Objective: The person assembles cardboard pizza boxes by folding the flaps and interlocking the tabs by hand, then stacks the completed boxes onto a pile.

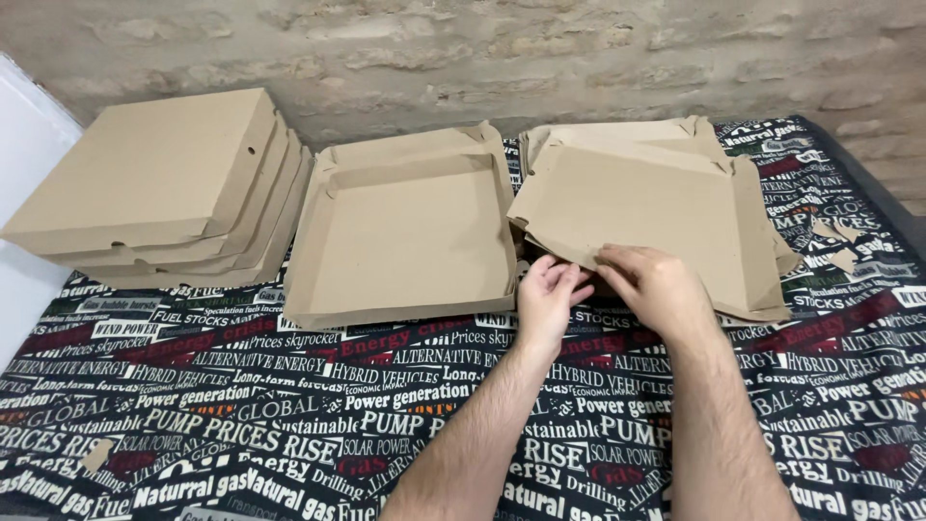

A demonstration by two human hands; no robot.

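**Cardboard box blanks on printed cloth: both hands at near edge of right-hand stack**

Far left: stack of closed flat boxes (pixel 154 178), plain brown, slightly fanned, resting partly on the black printed cloth (pixel 289 425) and partly over a white surface (pixel 24 193) at the frame edge.

Centre: open box tray (pixel 405 232), walls raised on all four sides, empty, lying flat on the cloth just beside the closed stack. Right wall close to, possibly touching, the neighbouring pile; contact not resolvable.

Right of centre: pile of unfolded box blanks (pixel 637 207), top sheet flat with flaps splayed. Left hand (pixel 548 294) at the near left corner of the pile, fingers curled under the sheet edge, gripping it lightly. Right hand (pixel 651 280) laid on top at the same near edge, fingers bent and pinching a flap; exact pinch point hidden by the knuckles.

Far right: small torn cardboard scraps (pixel 837 241) loose on the cloth, well apart from the hands.

Risks, judged from the layout:
- Tearing of a flap, given thin board gripped at a corner and scraps already present.
- Lifting two sheets together, since blanks lay nested and offset.
- Knocking the open tray sideways, given how near it stood to the pile.
- Crooked crease if the fold began off the scored line.
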